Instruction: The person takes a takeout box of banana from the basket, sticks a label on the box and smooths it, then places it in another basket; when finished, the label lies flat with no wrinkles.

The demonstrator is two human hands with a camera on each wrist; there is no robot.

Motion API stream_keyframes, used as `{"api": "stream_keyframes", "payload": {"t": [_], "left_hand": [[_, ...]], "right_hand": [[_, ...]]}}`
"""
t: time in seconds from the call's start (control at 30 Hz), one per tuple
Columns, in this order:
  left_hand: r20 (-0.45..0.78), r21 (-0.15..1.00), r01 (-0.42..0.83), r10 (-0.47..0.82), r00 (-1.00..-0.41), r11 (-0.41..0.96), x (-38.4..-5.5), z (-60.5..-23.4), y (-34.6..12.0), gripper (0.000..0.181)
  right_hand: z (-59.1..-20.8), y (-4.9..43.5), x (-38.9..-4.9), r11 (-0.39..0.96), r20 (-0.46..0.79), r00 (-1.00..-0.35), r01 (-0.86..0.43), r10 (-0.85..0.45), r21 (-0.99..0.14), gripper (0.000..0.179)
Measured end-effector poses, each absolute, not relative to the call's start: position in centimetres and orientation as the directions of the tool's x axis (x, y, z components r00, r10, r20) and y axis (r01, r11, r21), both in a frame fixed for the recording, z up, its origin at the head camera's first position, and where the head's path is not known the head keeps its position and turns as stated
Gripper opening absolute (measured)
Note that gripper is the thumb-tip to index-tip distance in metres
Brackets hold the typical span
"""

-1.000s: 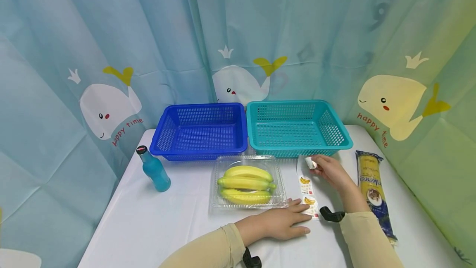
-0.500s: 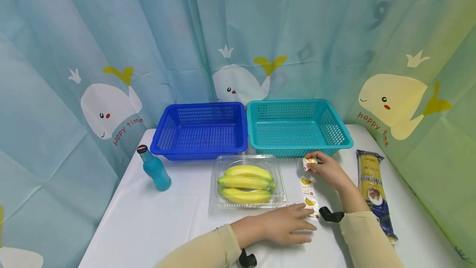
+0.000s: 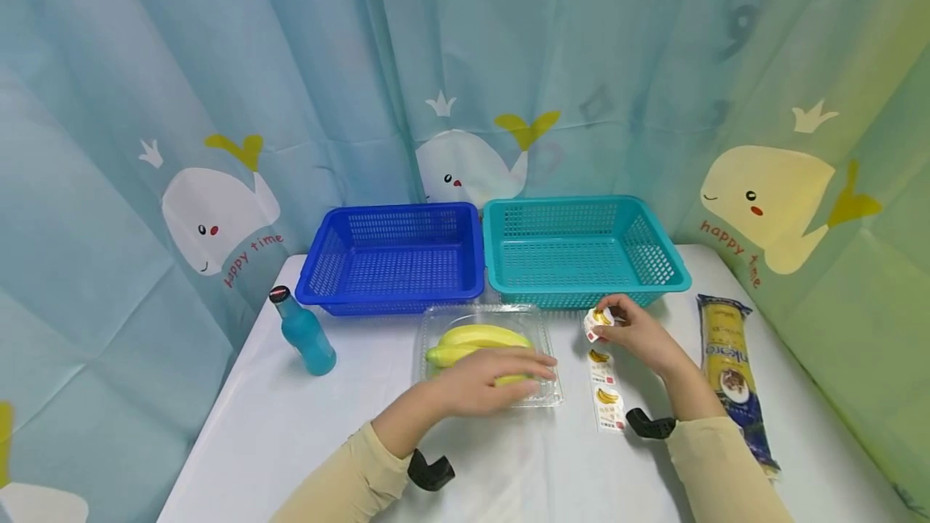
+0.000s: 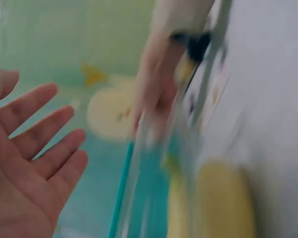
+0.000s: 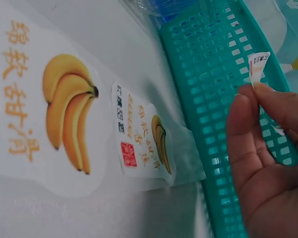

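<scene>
In the head view my left hand (image 3: 483, 382) hovers over a clear plastic clamshell box (image 3: 546, 331) of bananas (image 3: 483, 336), hiding part of the fruit. Its fingers are extended and hold nothing, as the left wrist view also shows. My right hand (image 3: 639, 336) pinches a peeled banana sticker (image 3: 598, 321) between thumb and fingertips, in front of the teal basket. The sticker (image 5: 258, 67) looks edge-on and curved in the right wrist view. Below that hand, a backing strip with more banana stickers (image 3: 607, 408) lies flat on the table.
A blue basket (image 3: 392, 301) and a teal basket (image 3: 581, 297) stand side by side at the back. A blue bottle (image 3: 308, 341) stands on the left. A yellow and blue food packet (image 3: 732, 374) lies to the right. Patterned curtains (image 3: 349, 87) surround the table (image 3: 291, 442).
My right hand has lifted the sticker off its strip and turned its printed face into view. My left hand has left the strip and moved left over the banana box.
</scene>
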State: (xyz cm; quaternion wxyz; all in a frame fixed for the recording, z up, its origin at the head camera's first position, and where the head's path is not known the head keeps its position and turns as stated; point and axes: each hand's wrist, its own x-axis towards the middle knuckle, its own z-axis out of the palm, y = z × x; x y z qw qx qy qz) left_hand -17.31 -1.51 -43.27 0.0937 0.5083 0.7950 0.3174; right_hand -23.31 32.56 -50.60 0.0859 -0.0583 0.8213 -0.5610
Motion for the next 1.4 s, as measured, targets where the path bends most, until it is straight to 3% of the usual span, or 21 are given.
{"api": "stream_keyframes", "payload": {"t": [0.2, 0.27, 0.37, 0.57, 0.97, 1.4], "left_hand": [[0.264, 0.811, 0.492, 0.553, -0.79, 0.316, -21.0, -44.1, -6.9, 0.037], [0.264, 0.853, 0.417, 0.431, -0.863, 0.313, -21.9, -44.8, -8.5, 0.038], [0.268, 0.89, 0.345, 0.27, -0.925, 0.299, -22.8, -46.0, -10.2, 0.035], [0.233, 0.929, 0.25, 0.093, -0.968, 0.274, -23.7, -49.0, -11.9, 0.031], [0.151, 0.98, 0.144, -0.044, -0.988, 0.139, -24.5, -53.1, -12.4, 0.032], [0.056, 0.996, 0.058, 0.034, -0.998, 0.065, -24.8, -55.6, -12.6, 0.035]], "right_hand": [[-50.1, 32.6, -23.0, 0.348, -0.031, -0.987, -0.027, -0.16, -0.937, 0.035], [-50.0, 32.6, -23.0, 0.348, -0.03, -0.987, -0.027, -0.158, -0.937, 0.035], [-49.9, 32.6, -22.9, 0.368, -0.034, -0.985, -0.031, -0.169, -0.929, 0.035], [-49.4, 32.3, -22.8, 0.41, -0.017, -0.986, -0.054, -0.168, -0.91, 0.036], [-46.4, 29.7, -22.5, 0.508, 0.01, -0.976, -0.121, -0.216, -0.853, 0.034], [-44.8, 26.1, -23.4, 0.427, 0.038, -0.946, -0.181, -0.322, -0.886, 0.025]]}}
